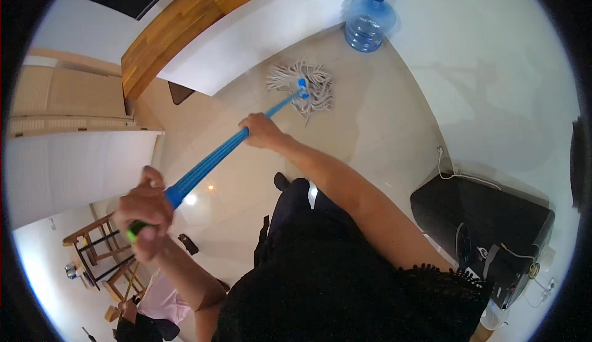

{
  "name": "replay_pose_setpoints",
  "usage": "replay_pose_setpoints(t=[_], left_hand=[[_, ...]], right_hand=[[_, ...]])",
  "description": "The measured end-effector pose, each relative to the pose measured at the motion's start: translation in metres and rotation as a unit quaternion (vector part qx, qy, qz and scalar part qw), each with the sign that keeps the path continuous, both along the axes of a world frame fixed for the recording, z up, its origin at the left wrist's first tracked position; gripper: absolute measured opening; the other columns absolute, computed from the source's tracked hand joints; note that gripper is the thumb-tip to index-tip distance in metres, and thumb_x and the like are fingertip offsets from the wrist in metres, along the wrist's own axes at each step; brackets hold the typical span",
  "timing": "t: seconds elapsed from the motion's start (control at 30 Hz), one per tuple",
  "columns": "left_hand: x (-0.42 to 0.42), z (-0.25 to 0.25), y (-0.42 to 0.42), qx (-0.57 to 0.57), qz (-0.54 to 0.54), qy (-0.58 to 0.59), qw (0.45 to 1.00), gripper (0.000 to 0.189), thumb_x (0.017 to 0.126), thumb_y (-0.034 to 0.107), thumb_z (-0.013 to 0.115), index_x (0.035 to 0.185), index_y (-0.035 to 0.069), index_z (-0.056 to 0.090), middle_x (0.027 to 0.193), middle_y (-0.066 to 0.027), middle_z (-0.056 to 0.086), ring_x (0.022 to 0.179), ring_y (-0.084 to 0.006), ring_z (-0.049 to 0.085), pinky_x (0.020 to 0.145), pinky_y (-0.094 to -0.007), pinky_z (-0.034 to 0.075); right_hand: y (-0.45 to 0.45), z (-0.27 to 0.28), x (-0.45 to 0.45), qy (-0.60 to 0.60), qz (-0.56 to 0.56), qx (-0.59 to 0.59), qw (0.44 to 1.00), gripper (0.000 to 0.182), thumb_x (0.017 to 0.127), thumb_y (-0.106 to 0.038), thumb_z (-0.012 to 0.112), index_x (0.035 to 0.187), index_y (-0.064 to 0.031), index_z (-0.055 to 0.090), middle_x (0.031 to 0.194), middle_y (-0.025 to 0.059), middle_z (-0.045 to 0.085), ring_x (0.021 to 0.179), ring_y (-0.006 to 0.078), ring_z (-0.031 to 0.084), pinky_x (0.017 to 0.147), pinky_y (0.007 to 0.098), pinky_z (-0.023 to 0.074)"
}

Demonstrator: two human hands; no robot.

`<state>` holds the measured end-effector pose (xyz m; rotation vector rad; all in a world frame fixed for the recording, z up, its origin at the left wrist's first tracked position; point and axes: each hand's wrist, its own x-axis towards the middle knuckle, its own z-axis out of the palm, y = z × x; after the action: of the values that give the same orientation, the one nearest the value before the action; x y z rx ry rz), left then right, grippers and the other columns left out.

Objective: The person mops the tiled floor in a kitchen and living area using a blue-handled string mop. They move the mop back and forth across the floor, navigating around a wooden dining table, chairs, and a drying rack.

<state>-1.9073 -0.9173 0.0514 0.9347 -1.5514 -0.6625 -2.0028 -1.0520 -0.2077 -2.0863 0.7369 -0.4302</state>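
A blue-handled string mop (208,168) runs diagonally across the view. Its grey-white cotton head (319,85) lies spread on the tiled floor, with a blue socket at its middle. My left hand (145,212) grips the top of the handle, where a bit of green shows between the fingers; it is slightly blurred. Farther down the shaft, my right hand (262,131) is closed around the lower end of the thick ribbed blue section.
A blue water-cooler bottle (368,23) stands in the far corner. Beneath the wooden counter (185,32) is a white wall. On the right sits a black box-shaped unit (476,208) with a white cable. A person in pink (164,296) and a wooden stool (97,245) are lower left.
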Motion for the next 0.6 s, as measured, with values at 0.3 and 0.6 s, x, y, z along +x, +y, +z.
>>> replay_pose_setpoints(t=[0.3, 0.6], left_hand=[[-0.007, -0.053, -0.014, 0.088, -0.057, 0.230, 0.968, 0.021, 0.069, 0.026, 0.052, 0.057, 0.009, 0.048, 0.036, 0.0037, 0.037, 0.029, -0.0100, 0.031, 0.058, -0.0302, 0.028], [0.100, -0.091, 0.044, 0.146, -0.018, 0.308, 0.940, 0.015, 0.068, 0.018, 0.049, 0.059, 0.006, 0.047, 0.042, -0.0004, 0.038, 0.035, -0.0098, 0.029, 0.064, -0.0342, 0.031]], right_hand=[[0.081, -0.053, -0.122, 0.135, -0.101, 0.000, 0.986, 0.019, 0.060, -0.022, 0.054, 0.062, -0.0037, 0.057, 0.066, 0.0176, 0.056, 0.068, 0.0351, 0.054, 0.064, 0.0435, 0.0427], [0.117, -0.084, -0.032, 0.111, -0.151, -0.125, 0.974, 0.021, 0.056, -0.025, 0.059, 0.059, -0.0040, 0.058, 0.063, 0.0155, 0.056, 0.064, 0.0332, 0.056, 0.060, 0.0427, 0.0432]])
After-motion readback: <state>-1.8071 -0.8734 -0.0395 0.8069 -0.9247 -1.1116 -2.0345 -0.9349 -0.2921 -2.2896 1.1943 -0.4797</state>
